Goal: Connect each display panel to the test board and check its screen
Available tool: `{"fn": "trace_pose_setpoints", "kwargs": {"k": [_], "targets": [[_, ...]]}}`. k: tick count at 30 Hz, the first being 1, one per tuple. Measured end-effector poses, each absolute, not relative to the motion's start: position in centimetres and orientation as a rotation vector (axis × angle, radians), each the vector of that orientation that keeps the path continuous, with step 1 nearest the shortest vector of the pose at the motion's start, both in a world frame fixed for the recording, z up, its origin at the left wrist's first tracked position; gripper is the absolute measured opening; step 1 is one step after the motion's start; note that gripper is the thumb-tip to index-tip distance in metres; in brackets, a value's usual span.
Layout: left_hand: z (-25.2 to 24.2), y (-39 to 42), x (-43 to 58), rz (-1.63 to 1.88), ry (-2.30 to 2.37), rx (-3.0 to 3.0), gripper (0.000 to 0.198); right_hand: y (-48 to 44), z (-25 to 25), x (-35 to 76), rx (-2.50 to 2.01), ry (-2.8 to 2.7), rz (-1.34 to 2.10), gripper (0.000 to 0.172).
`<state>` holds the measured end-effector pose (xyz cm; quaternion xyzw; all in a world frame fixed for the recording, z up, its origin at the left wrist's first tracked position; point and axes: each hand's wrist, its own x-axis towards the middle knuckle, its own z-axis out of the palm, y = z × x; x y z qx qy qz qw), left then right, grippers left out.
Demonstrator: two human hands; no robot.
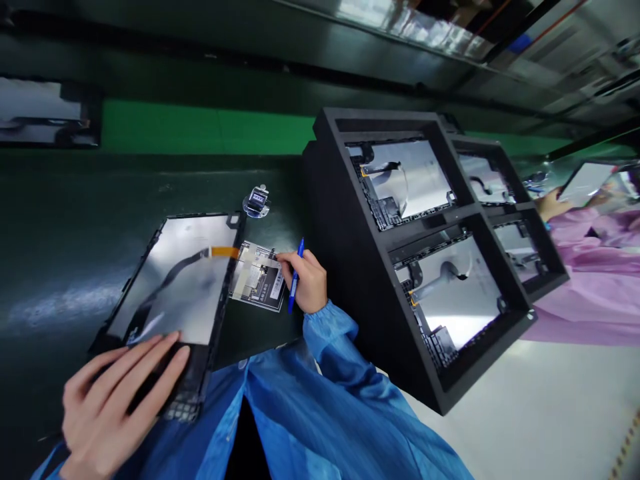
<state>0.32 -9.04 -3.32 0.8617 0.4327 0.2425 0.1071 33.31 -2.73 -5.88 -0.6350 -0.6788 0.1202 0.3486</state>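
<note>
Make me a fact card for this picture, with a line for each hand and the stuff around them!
Left hand: the left hand lies over the near end of a flat panel, fingers spread
Right hand: the right hand holds a blue pen, fingertips at the edge of a small flat piece
Panel's strip: orange, joined to a dark cable
Beside the right arm: black rack, a panel in each of four openings
Far right: another person's pink sleeve
</note>
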Motion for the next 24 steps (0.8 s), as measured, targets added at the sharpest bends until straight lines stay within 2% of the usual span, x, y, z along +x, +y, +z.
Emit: {"fn": "trace_pose_setpoints", "kwargs": {"k": [5, 6, 9, 11, 16, 20, 22, 24], "targets": [[-2.5, -8.2, 1.8, 0.638, 1.046, 2.936, 0.075, -3.6, -5.3, 31.5, -1.61, -1.728, 0.364, 0.024], [-2.8, -8.0, 1.5, 0.652, 1.037, 2.945, 0.074, -3.8, -5.3, 31.1, -1.59, -1.757, 0.393, 0.029], [-4.0, -7.4, 0.1, 0.668, 1.107, 2.914, 0.072, -4.1, -5.6, 30.0, -1.574, -1.907, 0.486, 0.082], [-4.7, -6.9, -0.7, 0.658, 1.186, 2.89, 0.071, -4.0, -5.8, 29.8, -1.621, -1.987, 0.535, 0.102], [-5.0, -6.1, -1.2, 0.59, 1.277, 2.82, 0.072, -3.8, -5.3, 31.9, -1.641, -2.037, 0.626, 0.096], [-3.3, -6.1, -0.7, 0.372, 1.183, 2.696, 0.065, -4.3, -4.1, 34.6, -1.597, -2.09, 0.737, 0.102], [-2.3, -5.9, 0.8, 0.444, 1.14, 2.627, 0.062, -4.6, -3.7, 35.2, -1.59, -2.087, 0.775, 0.104], [-1.7, -5.3, 3.4, 0.564, 1.084, 2.61, 0.06, -4.6, -3.4, 35.0, -1.577, -2.014, 0.782, 0.097]]}}
